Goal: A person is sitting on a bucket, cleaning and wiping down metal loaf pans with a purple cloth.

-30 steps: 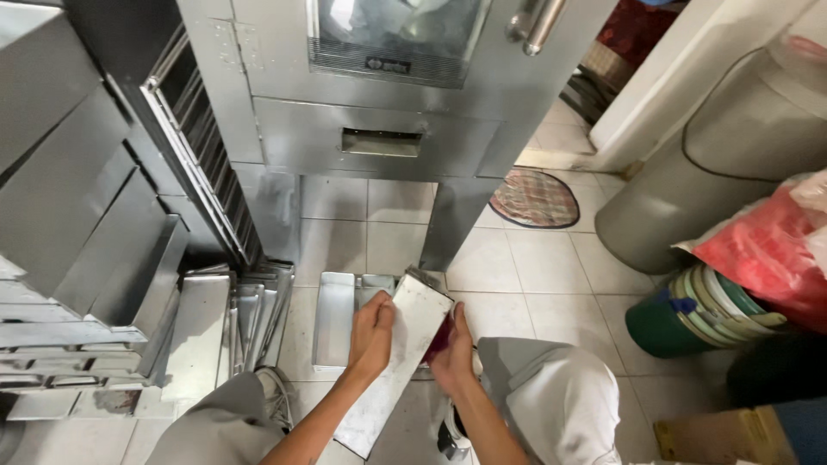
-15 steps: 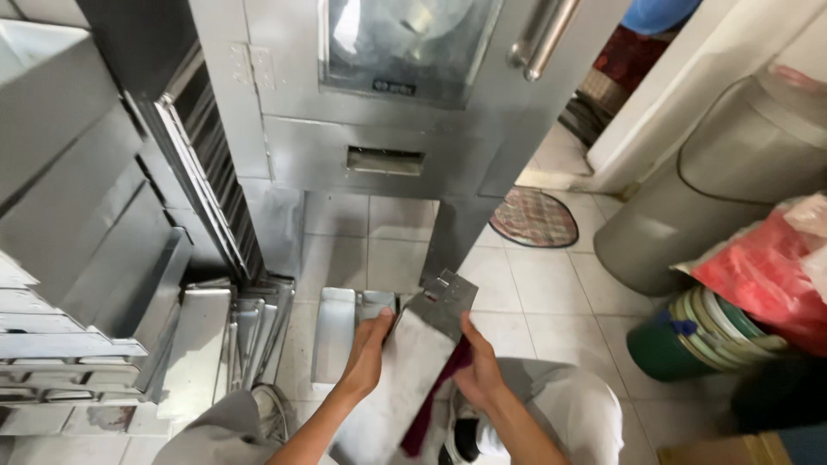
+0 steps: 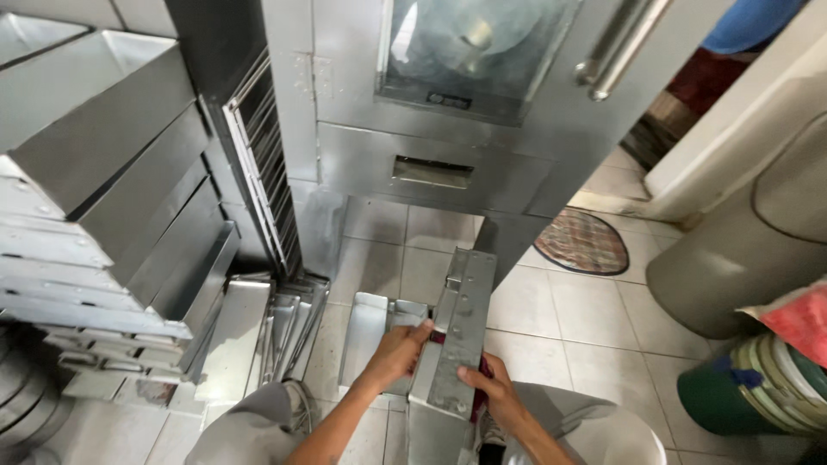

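Fingers point(image 3: 472, 375) of both hands grip upright metal tin point(image 3: 463, 327).

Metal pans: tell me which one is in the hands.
The long narrow pan, gripped by the left hand and right hand; the others sit stacked or on the floor.

Pale tiled floor point(image 3: 551, 310) — metal pans point(image 3: 366, 331) lie flat on it, a round patterned mat point(image 3: 581, 243) beyond.

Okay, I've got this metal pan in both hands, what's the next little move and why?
Probably lower it onto a pile. Your left hand and right hand hold the long metal pan tilted on edge over the tiled floor, with a dark red cloth against it, and more pans lie just left.
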